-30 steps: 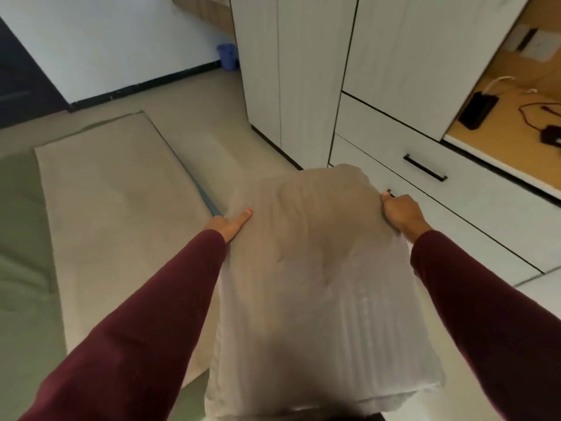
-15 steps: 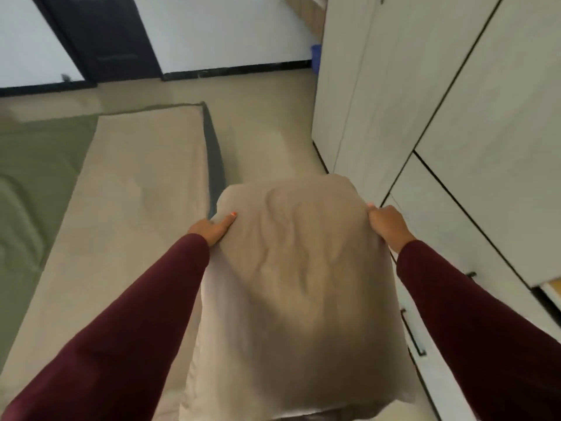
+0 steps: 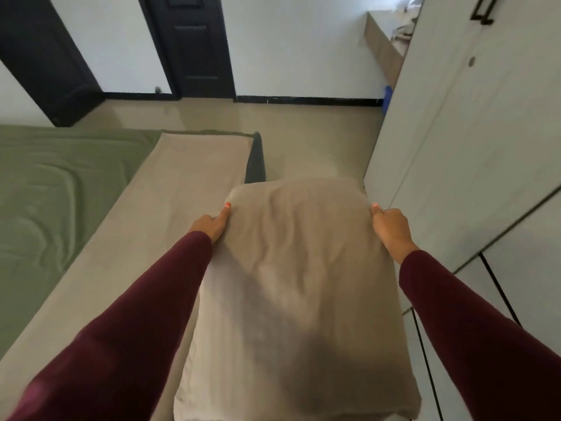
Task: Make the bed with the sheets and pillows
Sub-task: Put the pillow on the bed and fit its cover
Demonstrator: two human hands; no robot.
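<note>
The plump, off-white rectangular fabric pillow [image 3: 297,287] is carried in the air in front of the person, held lengthwise between both hands, over the right edge of the low bed and the floor gap beside the pale grey wardrobe [image 3: 473,153]. The left hand [image 3: 212,223] grips the pillow's left side near its far corner, thumb laid along the top and the other fingers hidden underneath; the right hand [image 3: 391,229] clasps the right side, fingers curled round the edge.

The hold is only at the far end, so the soft near end could sag or slip out and drop to the tan floor [image 3: 309,147]. The narrow gap also risks the pillow brushing the wardrobe front.

The pillow cover is matte and softly creased, with rounded corners. The beige flat sheet [image 3: 145,226] lies smooth as a long strip along the bed; the olive-green sheet [image 3: 60,189] beside it shows shallow wrinkles. The sleeves are dark maroon knit.
</note>
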